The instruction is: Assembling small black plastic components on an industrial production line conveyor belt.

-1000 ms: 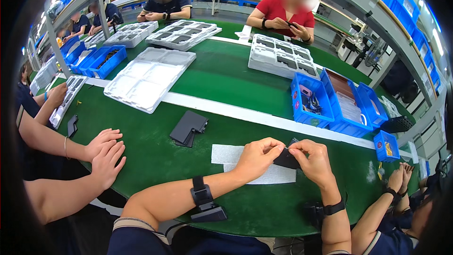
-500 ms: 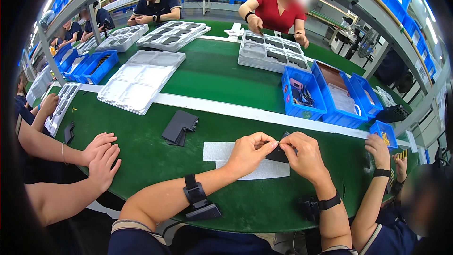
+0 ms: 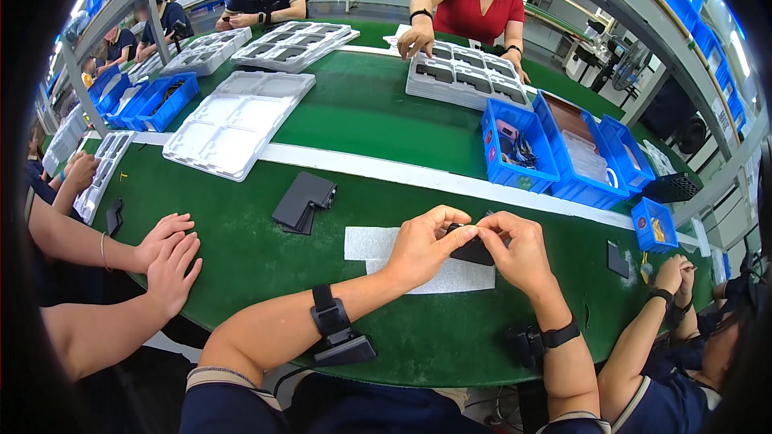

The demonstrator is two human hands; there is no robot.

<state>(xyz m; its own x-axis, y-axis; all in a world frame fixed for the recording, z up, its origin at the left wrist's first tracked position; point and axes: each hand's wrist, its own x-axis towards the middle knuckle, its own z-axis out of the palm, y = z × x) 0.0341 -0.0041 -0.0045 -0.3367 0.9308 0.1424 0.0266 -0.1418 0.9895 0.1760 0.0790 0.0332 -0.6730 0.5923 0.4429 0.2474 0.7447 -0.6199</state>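
Above the near side of the green table, my left hand (image 3: 422,247) and my right hand (image 3: 517,255) meet at the fingertips. Between them is a thin black flat part (image 3: 473,251), tilted, its upper edge partly covered by my fingers. My left thumb and index finger pinch that edge; my right thumb and index finger close on it beside them. Any smaller piece at the fingertips is hidden. Beneath lie white cloth-like sheets (image 3: 366,244). To the left sits a small stack of similar black parts (image 3: 305,199).
A white moulded tray (image 3: 241,124) lies far left of my hands. Blue bins (image 3: 519,153) stand beyond to the right, near stacked trays (image 3: 466,80) where a person in red reaches. Co-workers' hands rest at left (image 3: 170,261) and right (image 3: 677,275). A dark piece (image 3: 618,260) lies right.
The black part is now tilted up nearer my fingertips, and my left fingers have shifted onto its edge. The right co-worker's hands have come down together; the person in red has reached leftward.
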